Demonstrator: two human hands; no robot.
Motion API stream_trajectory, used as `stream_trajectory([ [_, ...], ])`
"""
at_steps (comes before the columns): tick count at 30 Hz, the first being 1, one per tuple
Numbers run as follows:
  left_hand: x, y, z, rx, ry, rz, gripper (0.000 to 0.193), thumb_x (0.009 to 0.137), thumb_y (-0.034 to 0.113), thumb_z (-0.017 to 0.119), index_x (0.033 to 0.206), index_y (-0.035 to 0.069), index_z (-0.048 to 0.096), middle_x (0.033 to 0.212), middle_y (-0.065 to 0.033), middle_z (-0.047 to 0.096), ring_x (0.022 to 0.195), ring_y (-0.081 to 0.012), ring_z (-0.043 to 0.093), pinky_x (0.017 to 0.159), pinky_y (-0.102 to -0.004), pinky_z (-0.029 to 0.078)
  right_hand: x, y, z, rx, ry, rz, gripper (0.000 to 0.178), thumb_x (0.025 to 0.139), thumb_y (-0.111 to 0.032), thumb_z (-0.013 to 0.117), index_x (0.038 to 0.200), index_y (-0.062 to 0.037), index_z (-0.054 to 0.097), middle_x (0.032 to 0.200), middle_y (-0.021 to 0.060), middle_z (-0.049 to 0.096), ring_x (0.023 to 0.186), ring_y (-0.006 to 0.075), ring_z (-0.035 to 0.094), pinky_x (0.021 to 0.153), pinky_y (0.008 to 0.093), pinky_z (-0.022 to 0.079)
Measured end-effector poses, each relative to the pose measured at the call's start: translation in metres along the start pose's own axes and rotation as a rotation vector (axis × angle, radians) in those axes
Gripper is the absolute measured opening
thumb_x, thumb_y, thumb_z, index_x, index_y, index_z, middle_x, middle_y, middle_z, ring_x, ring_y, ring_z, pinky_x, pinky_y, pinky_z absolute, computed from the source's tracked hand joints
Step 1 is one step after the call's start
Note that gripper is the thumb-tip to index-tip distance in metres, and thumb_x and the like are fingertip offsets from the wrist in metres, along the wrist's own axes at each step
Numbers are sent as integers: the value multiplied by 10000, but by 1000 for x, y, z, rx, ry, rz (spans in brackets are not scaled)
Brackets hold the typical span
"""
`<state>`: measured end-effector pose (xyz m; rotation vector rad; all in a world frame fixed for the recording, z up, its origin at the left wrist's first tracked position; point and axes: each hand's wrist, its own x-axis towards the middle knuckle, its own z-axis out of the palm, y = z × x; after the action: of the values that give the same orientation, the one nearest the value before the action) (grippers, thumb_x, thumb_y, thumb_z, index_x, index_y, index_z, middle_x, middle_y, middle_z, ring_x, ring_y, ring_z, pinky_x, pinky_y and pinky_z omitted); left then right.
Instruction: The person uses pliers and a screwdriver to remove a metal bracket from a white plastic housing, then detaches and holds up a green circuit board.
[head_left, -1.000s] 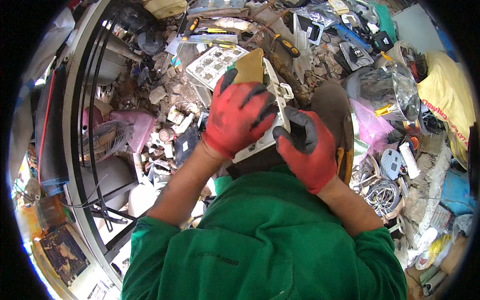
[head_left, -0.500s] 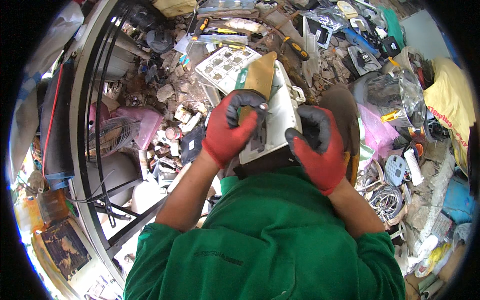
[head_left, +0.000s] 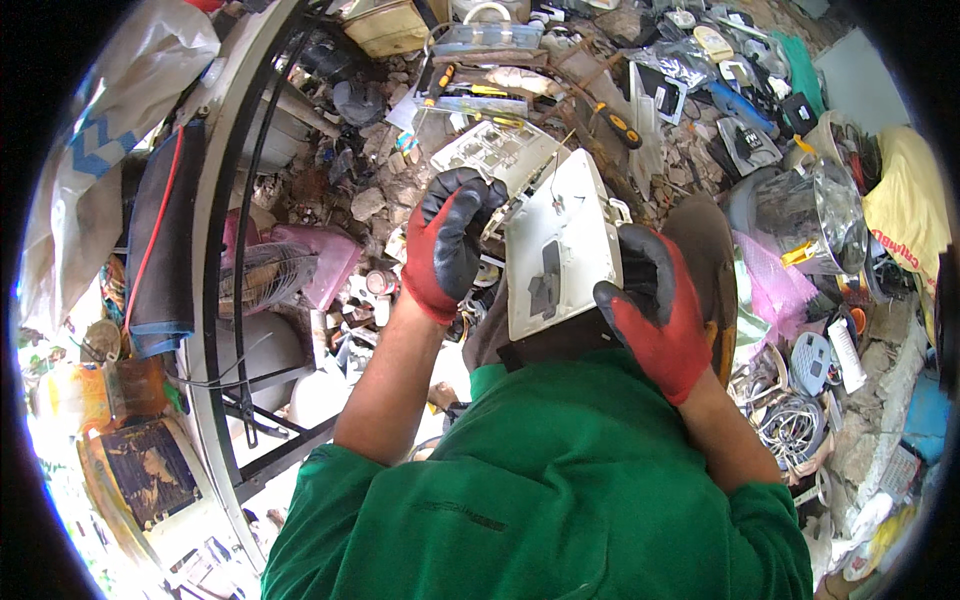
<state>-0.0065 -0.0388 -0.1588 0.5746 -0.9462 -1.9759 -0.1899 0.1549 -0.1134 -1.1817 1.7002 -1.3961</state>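
Observation:
A white plastic casing (head_left: 570,255), open like a shallow box with a dark grey patch inside, rests tilted over my lap. My right hand (head_left: 665,315), in a red and black glove, grips its right edge, thumb toward the inner side. My left hand (head_left: 450,245), gloved the same, is closed with curled fingers at the casing's upper left. It pinches a thin circuit board (head_left: 530,190), now seen almost edge-on; the exact grip is hidden by the fingers. Beyond lies a white plastic frame (head_left: 490,150) with several openings.
Screwdrivers with yellow and black handles, one of them a screwdriver (head_left: 617,125), lie on the rubble ahead. A metal frame (head_left: 225,300) stands along my left. To the right are a clear plastic bucket (head_left: 805,205), a yellow bag (head_left: 910,195) and coiled cables (head_left: 790,425).
My left hand has moved left and turned the board from its gold face to edge-on, uncovering more of the casing's inside. The view has shifted slightly.

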Motion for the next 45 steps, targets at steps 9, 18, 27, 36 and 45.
stream_trajectory([
  [9, 5, 31, 3, -63, 9, 10, 129, 989, 110, 544, 1074, 22, 584, 1006, -108, 662, 921, -185, 635, 863, -340, 535, 11, -7, -9, -248, 63, -333, 661, 802, -137, 758, 1375, -12, 453, 1287, 204, 536, 1189, 354, 547, 1029, 427, 432],
  [18, 2, 67, 21, -142, -72, 105, 176, 959, 142, 592, 1114, 59, 602, 1004, -113, 693, 935, -219, 662, 878, -360, 536, 75, -8, -34, -176, 149, -327, 633, 861, -76, 667, 1436, -10, 410, 1390, 195, 508, 1262, 294, 521, 1077, 391, 395],
  [27, -11, 123, 56, -484, -291, -87, 198, 970, 186, 569, 1059, 27, 647, 1089, -119, 691, 969, -226, 684, 906, -387, 561, 104, -40, -31, 425, -271, -148, 598, 917, -53, 615, 1468, 13, 392, 1336, 81, 566, 1179, 142, 545, 1013, 300, 439],
  [36, -15, 109, 52, -359, -304, 150, 416, 995, 223, 517, 1347, 3, 534, 1394, -177, 557, 1290, -259, 538, 1148, -436, 359, 65, -47, -38, 555, -80, -36, 319, 938, -17, 576, 1251, 45, 584, 1085, 67, 681, 962, 127, 643, 879, 281, 506],
  [45, -31, 99, 77, 66, -126, 329, 715, 892, 145, 609, 1516, 6, 289, 1543, -198, 365, 1327, -280, 496, 1118, -412, 386, 59, -48, -36, 548, -35, 31, 318, 939, -98, 616, 1221, 49, 599, 1049, 76, 682, 926, 131, 642, 844, 275, 498],
])
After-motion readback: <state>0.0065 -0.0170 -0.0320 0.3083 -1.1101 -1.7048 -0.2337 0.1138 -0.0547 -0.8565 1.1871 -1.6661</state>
